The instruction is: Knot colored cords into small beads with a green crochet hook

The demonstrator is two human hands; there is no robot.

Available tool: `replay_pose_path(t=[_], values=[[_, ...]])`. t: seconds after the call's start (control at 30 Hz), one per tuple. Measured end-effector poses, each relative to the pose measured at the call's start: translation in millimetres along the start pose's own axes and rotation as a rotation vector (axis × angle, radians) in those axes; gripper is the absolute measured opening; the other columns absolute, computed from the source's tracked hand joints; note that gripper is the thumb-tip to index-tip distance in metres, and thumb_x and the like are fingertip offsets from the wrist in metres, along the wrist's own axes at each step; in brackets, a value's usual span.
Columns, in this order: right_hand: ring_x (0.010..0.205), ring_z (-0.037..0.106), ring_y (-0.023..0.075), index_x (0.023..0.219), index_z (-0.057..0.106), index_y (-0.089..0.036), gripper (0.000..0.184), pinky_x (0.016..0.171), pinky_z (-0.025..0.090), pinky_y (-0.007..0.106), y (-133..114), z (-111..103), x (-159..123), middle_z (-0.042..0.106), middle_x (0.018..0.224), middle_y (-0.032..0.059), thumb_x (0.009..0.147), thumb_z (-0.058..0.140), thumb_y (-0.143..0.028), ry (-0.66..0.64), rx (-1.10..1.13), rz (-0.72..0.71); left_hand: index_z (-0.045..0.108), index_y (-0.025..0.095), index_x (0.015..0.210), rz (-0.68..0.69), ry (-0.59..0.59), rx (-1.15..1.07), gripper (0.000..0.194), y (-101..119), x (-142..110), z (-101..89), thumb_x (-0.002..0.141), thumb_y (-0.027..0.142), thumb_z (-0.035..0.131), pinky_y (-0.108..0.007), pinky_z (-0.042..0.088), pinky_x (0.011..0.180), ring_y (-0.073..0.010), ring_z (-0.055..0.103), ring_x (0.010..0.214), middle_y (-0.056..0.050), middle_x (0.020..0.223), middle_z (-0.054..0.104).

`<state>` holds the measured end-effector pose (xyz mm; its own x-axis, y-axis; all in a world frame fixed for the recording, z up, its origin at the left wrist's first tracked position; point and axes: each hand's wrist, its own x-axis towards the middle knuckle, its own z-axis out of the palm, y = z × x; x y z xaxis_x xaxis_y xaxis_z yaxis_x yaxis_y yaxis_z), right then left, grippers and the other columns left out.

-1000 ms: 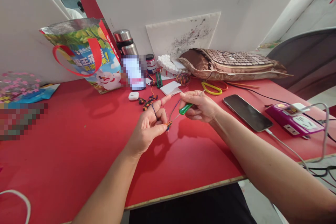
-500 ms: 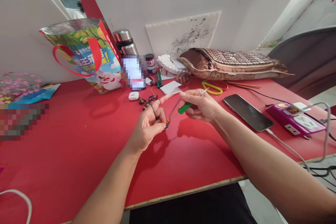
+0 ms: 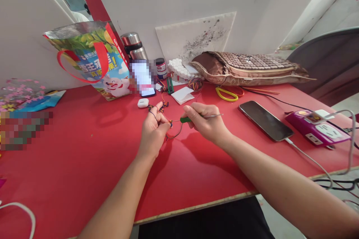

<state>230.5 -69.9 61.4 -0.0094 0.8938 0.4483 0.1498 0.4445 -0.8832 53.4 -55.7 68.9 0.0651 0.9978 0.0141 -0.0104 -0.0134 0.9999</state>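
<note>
My left hand (image 3: pixel 153 132) is closed, thumb and fingers pinching a small crocheted piece (image 3: pixel 171 124) of dark blue, orange and red yarn. A dark strand is looped round a raised finger of that hand. My right hand (image 3: pixel 207 122) grips a crochet hook (image 3: pixel 184 120) by its green handle. One thin metal end reaches left to the crocheted piece; the other sticks out rightward past the fingers. Whether the tip is inside a stitch is too small to tell. Below, a loose strand of yarn (image 3: pixel 177 134) sags between the hands. More multicoloured crochet work (image 3: pixel 165 104) lies just behind my left hand.
Behind the hands stand a lit phone (image 3: pixel 143 78), a steel flask (image 3: pixel 134 46) and a patterned bag (image 3: pixel 98 63). A multicoloured yarn ball (image 3: pixel 195 84), white paper (image 3: pixel 182 95) and yellow-handled scissors (image 3: pixel 226 94) lie nearby. At right are a charging phone (image 3: pixel 265 120) and a purple power strip (image 3: pixel 318 127).
Both hands have shifted left. The crochet hook has turned from slanted to nearly level, its left end now at the crocheted piece. The strand that ran up to my right fingers now hangs slack.
</note>
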Motion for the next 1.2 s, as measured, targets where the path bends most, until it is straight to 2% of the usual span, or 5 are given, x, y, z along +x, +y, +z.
replay_pose_path(t=[0.23, 0.4, 0.67, 0.9, 1.2], values=[[0.068, 0.061, 0.0146, 0.110, 0.068, -0.016, 0.024, 0.065, 0.050, 0.026, 22, 12, -10, 0.067, 0.083, 0.0046, 0.115, 0.051, -0.032, -0.140, -0.398, -0.618, 0.066, 0.012, 0.124, -0.349, 0.116, -0.475, 0.068, 16, 7, -4.6, 0.058, -0.002, 0.066, -0.017, 0.047, 0.052, -0.0080, 0.059, 0.056, 0.007, 0.070, 0.062], [0.073, 0.057, 0.0210, 0.121, 0.062, -0.013, 0.019, 0.063, 0.050, 0.032, 35, 21, -11, 0.063, 0.087, 0.0075, 0.114, 0.046, -0.021, -0.173, -0.742, -0.827, 0.064, 0.010, 0.129, -0.355, 0.126, -0.529, 0.071, 19, 6, -2.7, 0.060, -0.003, 0.064, -0.019, 0.045, 0.049, -0.0071, 0.053, 0.050, 0.007, 0.069, 0.062], [0.075, 0.058, 0.0237, 0.132, 0.057, -0.010, 0.022, 0.066, 0.050, 0.036, 28, 27, -15, 0.063, 0.090, 0.0087, 0.111, 0.051, -0.015, -0.150, -0.820, -0.767, 0.053, 0.016, 0.154, 0.100, 0.055, -0.173, 0.084, 2, 4, -2.7, 0.074, 0.015, 0.077, -0.025, 0.042, 0.063, -0.0112, 0.048, 0.064, 0.007, 0.074, 0.054], [0.070, 0.056, 0.0226, 0.127, 0.056, -0.009, 0.017, 0.063, 0.047, 0.034, 11, 24, -18, 0.064, 0.085, 0.0074, 0.113, 0.048, -0.015, -0.076, -0.803, -0.766, 0.051, 0.026, 0.159, 0.268, -0.029, 0.037, 0.074, 1, -2, -4.7, 0.089, 0.027, 0.075, -0.029, 0.040, 0.066, -0.0127, 0.039, 0.065, 0.006, 0.080, 0.048], [0.067, 0.052, 0.0204, 0.111, 0.061, -0.014, 0.013, 0.061, 0.041, 0.033, 6, 24, -22, 0.063, 0.081, 0.0055, 0.112, 0.048, -0.013, -0.118, -0.795, -0.701, 0.056, 0.031, 0.159, 0.382, 0.015, 0.318, 0.070, 4, -3, -7.6, 0.091, 0.017, 0.066, -0.030, 0.032, 0.061, -0.0140, 0.031, 0.064, 0.004, 0.079, 0.047]])
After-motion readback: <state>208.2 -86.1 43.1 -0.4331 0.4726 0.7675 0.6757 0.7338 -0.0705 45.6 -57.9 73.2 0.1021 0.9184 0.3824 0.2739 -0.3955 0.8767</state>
